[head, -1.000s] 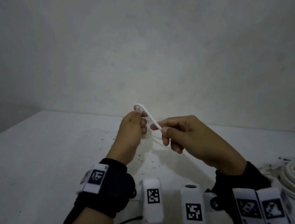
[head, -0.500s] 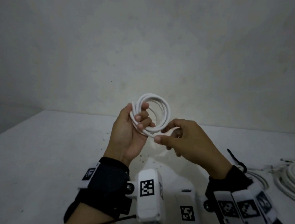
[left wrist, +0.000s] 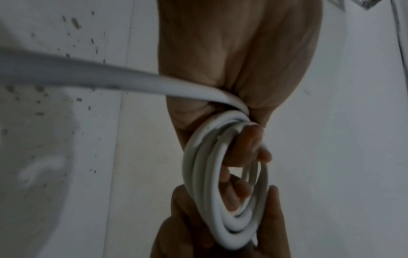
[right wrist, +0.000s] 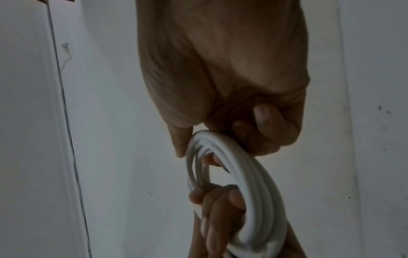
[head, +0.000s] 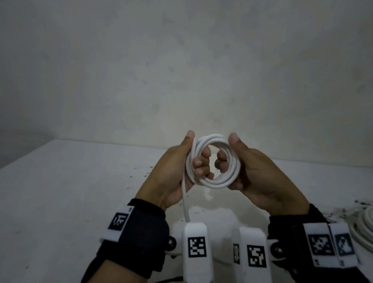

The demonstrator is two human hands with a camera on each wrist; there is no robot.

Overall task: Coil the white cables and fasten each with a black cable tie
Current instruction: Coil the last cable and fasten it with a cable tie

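A white cable wound into a small round coil (head: pixel 213 182) is held up above the table between both hands. My left hand (head: pixel 179 165) grips the coil's left side, fingers curled through the ring and thumb up behind it. My right hand (head: pixel 246 169) grips the right side the same way. A loose tail of the cable (head: pixel 185 200) hangs down from the left hand toward the wrist. The left wrist view shows the coil (left wrist: pixel 223 218) edge-on with the tail (left wrist: pixel 88 76) running off left. The right wrist view shows the coil (right wrist: pixel 249 183) round my fingers. No black tie is on this coil.
A pile of other white cables (head: pixel 370 223) lies at the right edge of the white table (head: pixel 52 197), with thin dark ends sticking out. Dark specks dot the table top. A plain wall stands behind.
The coil was held in the left hand alone while the right pinched the cable; now the right hand has closed on the coil's right side and both hold it facing me.
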